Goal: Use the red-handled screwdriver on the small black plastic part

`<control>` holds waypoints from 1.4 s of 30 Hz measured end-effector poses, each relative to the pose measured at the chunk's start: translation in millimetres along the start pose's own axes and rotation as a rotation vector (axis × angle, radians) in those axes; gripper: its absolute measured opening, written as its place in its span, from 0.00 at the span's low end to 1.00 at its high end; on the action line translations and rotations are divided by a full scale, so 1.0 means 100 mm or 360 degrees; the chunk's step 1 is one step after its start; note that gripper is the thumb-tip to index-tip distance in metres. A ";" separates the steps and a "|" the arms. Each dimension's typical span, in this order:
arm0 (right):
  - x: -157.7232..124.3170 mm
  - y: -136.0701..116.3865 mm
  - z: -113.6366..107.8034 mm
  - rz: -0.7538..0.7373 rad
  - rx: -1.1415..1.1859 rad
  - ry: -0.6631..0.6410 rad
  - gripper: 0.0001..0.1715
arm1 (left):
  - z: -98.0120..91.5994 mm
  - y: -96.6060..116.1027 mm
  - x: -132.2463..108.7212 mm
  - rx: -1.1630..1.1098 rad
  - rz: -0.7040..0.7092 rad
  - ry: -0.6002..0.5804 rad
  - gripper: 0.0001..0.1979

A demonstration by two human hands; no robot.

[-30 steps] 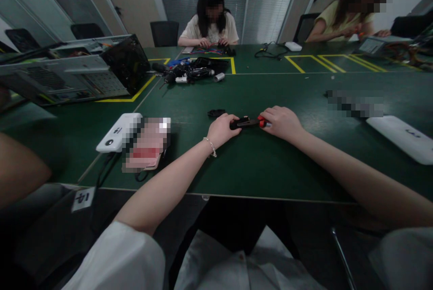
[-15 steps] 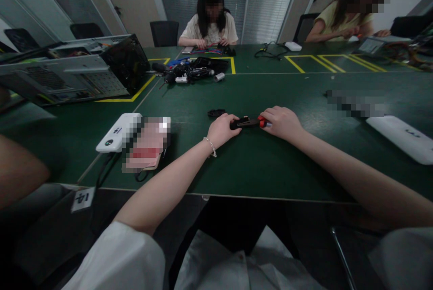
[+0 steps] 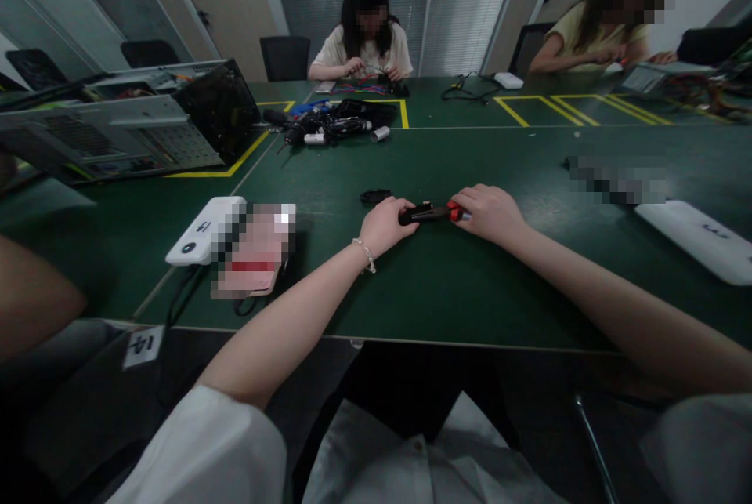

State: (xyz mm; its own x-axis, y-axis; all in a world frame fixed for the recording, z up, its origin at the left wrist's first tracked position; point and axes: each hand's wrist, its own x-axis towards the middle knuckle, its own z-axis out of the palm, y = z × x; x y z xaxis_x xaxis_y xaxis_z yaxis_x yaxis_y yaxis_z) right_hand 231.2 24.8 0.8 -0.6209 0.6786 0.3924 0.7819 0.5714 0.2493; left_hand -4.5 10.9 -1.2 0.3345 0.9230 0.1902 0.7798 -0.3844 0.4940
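Note:
In the head view my left hand (image 3: 386, 224), with a chain bracelet on the wrist, pinches a small black plastic part (image 3: 411, 215) just above the table. My right hand (image 3: 490, 214) is closed round the red handles of a pair of pliers (image 3: 438, 213). The dark jaws point left and meet the black part; whether they bite on it I cannot tell. Just beyond my left hand lies another small black piece (image 3: 375, 196) on the green table (image 3: 423, 292).
Left of my arm are a white power bank (image 3: 205, 231) and a phone (image 3: 255, 249) with cables. An open computer case (image 3: 135, 124) stands farther left. A black drill with tools (image 3: 329, 124) lies ahead. At right is a white device (image 3: 696, 241). Two people sit opposite.
My hands stay almost in place; the red handles of the pliers have shifted slightly. The person straight across has raised one hand a little from the wires.

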 end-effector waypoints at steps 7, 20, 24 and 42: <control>0.01 0.02 0.01 -0.0009 0.0028 -0.0014 0.15 | -0.03 0.02 -0.02 -0.0006 0.0000 0.0001 0.17; 0.01 0.02 0.02 -0.0011 0.0010 -0.0023 0.16 | -0.02 0.03 -0.01 -0.0018 0.0010 -0.0005 0.16; 0.01 0.02 0.02 -0.0009 -0.0015 -0.0022 0.15 | -0.02 0.02 -0.01 -0.0019 -0.0008 -0.0018 0.17; 0.02 0.01 -0.01 -0.0035 -0.0010 -0.0043 0.16 | -0.02 0.00 -0.01 -0.0014 0.0025 -0.0004 0.16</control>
State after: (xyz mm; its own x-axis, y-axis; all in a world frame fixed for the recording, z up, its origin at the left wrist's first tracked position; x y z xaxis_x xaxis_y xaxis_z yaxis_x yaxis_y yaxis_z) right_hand 231.0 26.9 2.6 -0.6392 0.6782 0.3626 0.7683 0.5834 0.2632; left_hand -5.6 9.9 0.2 0.3477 0.9169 0.1960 0.7697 -0.3985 0.4987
